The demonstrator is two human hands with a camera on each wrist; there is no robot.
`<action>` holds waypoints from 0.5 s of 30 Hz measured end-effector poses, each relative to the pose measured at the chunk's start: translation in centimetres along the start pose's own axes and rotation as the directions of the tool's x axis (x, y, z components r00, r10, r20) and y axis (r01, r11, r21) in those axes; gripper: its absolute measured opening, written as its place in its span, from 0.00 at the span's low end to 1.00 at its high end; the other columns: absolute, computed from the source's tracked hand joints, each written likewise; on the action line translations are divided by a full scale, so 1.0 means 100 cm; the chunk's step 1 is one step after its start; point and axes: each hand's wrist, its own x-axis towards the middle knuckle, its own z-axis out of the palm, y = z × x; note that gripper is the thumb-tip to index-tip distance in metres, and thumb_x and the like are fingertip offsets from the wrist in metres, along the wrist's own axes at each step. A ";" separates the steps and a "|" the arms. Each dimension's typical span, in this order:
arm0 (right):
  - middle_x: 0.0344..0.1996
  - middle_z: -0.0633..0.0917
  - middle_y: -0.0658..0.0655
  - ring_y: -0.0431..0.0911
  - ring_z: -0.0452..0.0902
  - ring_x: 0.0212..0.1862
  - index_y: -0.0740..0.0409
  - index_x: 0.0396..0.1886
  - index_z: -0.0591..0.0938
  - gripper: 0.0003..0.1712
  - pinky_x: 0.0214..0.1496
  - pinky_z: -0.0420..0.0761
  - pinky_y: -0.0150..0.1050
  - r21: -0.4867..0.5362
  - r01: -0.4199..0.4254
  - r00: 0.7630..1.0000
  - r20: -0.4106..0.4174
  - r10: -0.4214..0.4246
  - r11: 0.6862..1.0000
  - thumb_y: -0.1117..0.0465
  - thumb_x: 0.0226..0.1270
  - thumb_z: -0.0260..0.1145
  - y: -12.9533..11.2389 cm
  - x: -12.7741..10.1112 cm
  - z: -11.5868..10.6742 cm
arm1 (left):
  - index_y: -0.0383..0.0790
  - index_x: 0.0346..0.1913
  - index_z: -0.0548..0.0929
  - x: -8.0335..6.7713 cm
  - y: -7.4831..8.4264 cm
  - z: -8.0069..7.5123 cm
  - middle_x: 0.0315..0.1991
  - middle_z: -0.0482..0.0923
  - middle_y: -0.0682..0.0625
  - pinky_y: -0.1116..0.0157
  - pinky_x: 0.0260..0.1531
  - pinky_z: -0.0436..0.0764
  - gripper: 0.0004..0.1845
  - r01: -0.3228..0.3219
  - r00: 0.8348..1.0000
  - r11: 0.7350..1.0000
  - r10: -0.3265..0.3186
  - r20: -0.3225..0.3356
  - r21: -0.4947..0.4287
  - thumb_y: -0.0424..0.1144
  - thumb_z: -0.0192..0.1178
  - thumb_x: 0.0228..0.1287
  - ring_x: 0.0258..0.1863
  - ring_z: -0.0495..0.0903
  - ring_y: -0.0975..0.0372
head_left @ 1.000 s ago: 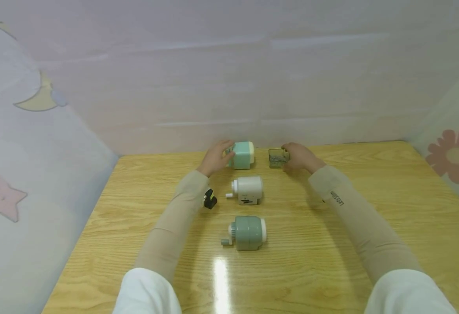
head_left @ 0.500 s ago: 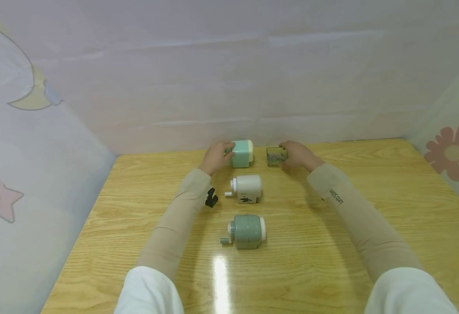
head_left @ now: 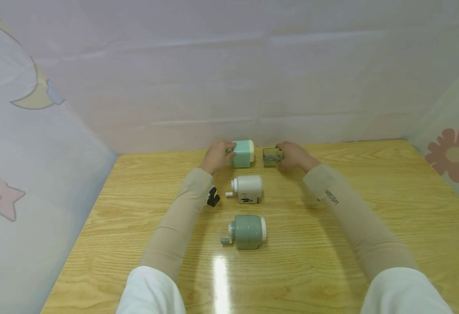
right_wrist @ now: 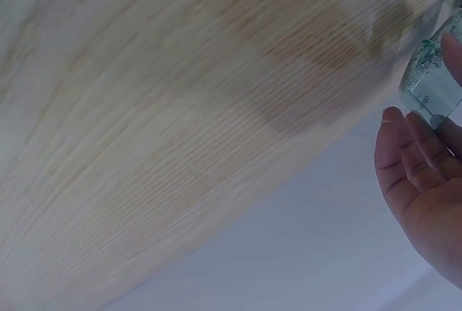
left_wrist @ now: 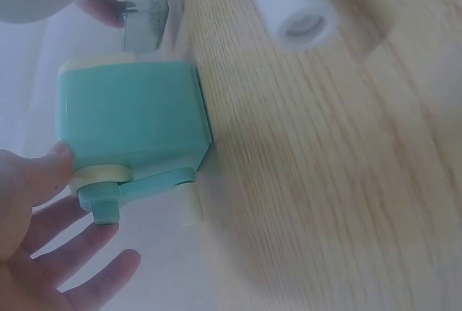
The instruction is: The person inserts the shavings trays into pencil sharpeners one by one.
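A mint-green pencil sharpener with a cream end stands at the far edge of the wooden table. My left hand is at its crank end; the thumb touches the body and the fingers lie under the crank. My right hand holds a small clear shavings drawer just right of the sharpener. In the right wrist view the drawer sits at my fingertips, holding dark shavings.
A white sharpener and a grey-green sharpener stand in a row nearer to me. A small black and yellow object lies beside my left forearm. Fabric walls close the table on three sides.
My right hand has carried the clear drawer leftward, closer to the mint sharpener. The left hand stays at the crank end.
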 end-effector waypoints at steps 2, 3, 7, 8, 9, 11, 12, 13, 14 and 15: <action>0.61 0.63 0.73 0.66 0.56 0.62 0.73 0.63 0.60 0.39 0.62 0.59 0.58 -0.003 0.006 1.000 0.000 -0.006 1.000 0.62 0.56 0.66 -0.002 0.001 0.001 | 0.36 0.58 0.73 0.000 0.001 0.000 0.59 0.70 0.43 0.62 0.57 0.68 0.21 -0.002 1.000 1.000 0.002 -0.001 0.002 0.37 0.57 0.63 0.58 0.69 0.53; 0.61 0.63 0.73 0.66 0.56 0.62 0.73 0.64 0.60 0.39 0.63 0.59 0.58 -0.004 0.008 1.000 0.000 -0.008 1.000 0.62 0.56 0.66 -0.003 0.002 0.001 | 0.36 0.58 0.73 0.000 0.001 0.000 0.59 0.70 0.43 0.62 0.57 0.69 0.21 -0.001 1.000 1.000 0.001 0.001 0.000 0.37 0.57 0.63 0.58 0.69 0.53; 0.62 0.62 0.73 0.66 0.55 0.63 0.73 0.64 0.60 0.40 0.63 0.57 0.57 -0.007 0.002 1.000 0.007 -0.002 1.000 0.62 0.56 0.66 -0.008 0.004 -0.001 | 0.37 0.59 0.72 0.001 0.002 0.000 0.59 0.70 0.44 0.62 0.58 0.68 0.21 0.013 1.000 1.000 -0.013 0.013 -0.005 0.38 0.57 0.63 0.58 0.69 0.54; 0.62 0.62 0.73 0.65 0.55 0.63 0.73 0.64 0.60 0.40 0.64 0.57 0.57 -0.008 0.002 1.000 0.006 -0.002 1.000 0.62 0.56 0.67 -0.009 0.004 -0.001 | 0.38 0.59 0.72 0.001 0.002 0.000 0.59 0.70 0.44 0.62 0.58 0.68 0.22 0.016 1.000 1.000 -0.016 0.015 -0.007 0.39 0.56 0.63 0.58 0.69 0.54; 0.62 0.62 0.73 0.65 0.55 0.63 0.74 0.63 0.60 0.40 0.64 0.57 0.57 -0.006 0.002 1.000 0.004 -0.002 1.000 0.62 0.56 0.67 -0.010 0.005 -0.001 | 0.38 0.59 0.72 0.001 0.003 0.000 0.59 0.70 0.44 0.62 0.58 0.68 0.22 0.019 1.000 1.000 -0.019 0.017 -0.008 0.39 0.56 0.63 0.58 0.69 0.55; 0.61 0.63 0.73 0.66 0.56 0.62 0.74 0.63 0.60 0.40 0.63 0.58 0.57 -0.013 0.009 1.000 0.003 -0.009 1.000 0.62 0.55 0.67 -0.011 0.006 -0.001 | 0.38 0.59 0.72 0.001 0.004 0.001 0.59 0.69 0.44 0.63 0.57 0.68 0.22 0.024 1.000 1.000 -0.024 0.019 -0.012 0.39 0.56 0.63 0.58 0.69 0.55; 0.61 0.64 0.73 0.66 0.57 0.62 0.75 0.63 0.61 0.40 0.63 0.58 0.57 -0.017 0.012 1.000 0.002 -0.012 1.000 0.62 0.55 0.67 -0.011 0.007 -0.001 | 0.38 0.59 0.72 0.002 0.004 0.001 0.59 0.69 0.45 0.63 0.57 0.69 0.22 0.027 0.999 1.000 -0.027 0.021 -0.013 0.39 0.56 0.63 0.58 0.69 0.55; 0.60 0.64 0.73 0.65 0.58 0.62 0.75 0.63 0.61 0.40 0.63 0.58 0.57 -0.018 0.014 1.000 0.001 -0.014 1.000 0.62 0.55 0.67 -0.011 0.008 -0.001 | 0.38 0.59 0.72 0.001 0.005 0.001 0.60 0.69 0.45 0.63 0.57 0.69 0.22 0.031 0.999 0.999 -0.030 0.021 -0.016 0.39 0.56 0.63 0.58 0.69 0.55; 0.60 0.64 0.73 0.65 0.58 0.61 0.75 0.62 0.61 0.40 0.63 0.59 0.57 -0.020 0.017 1.000 0.001 -0.017 1.000 0.62 0.55 0.67 -0.012 0.008 0.000 | 0.39 0.59 0.72 0.001 0.005 0.001 0.60 0.69 0.45 0.63 0.57 0.69 0.22 0.033 0.999 0.999 -0.033 0.022 -0.014 0.39 0.56 0.63 0.58 0.69 0.55; 0.60 0.64 0.74 0.66 0.58 0.61 0.75 0.62 0.61 0.39 0.63 0.59 0.57 -0.023 0.020 1.000 0.003 -0.020 1.000 0.62 0.55 0.67 -0.012 0.009 0.000 | 0.39 0.60 0.72 0.001 0.005 0.000 0.60 0.69 0.45 0.63 0.57 0.69 0.22 0.035 0.999 0.999 -0.035 0.023 -0.013 0.39 0.56 0.63 0.58 0.69 0.55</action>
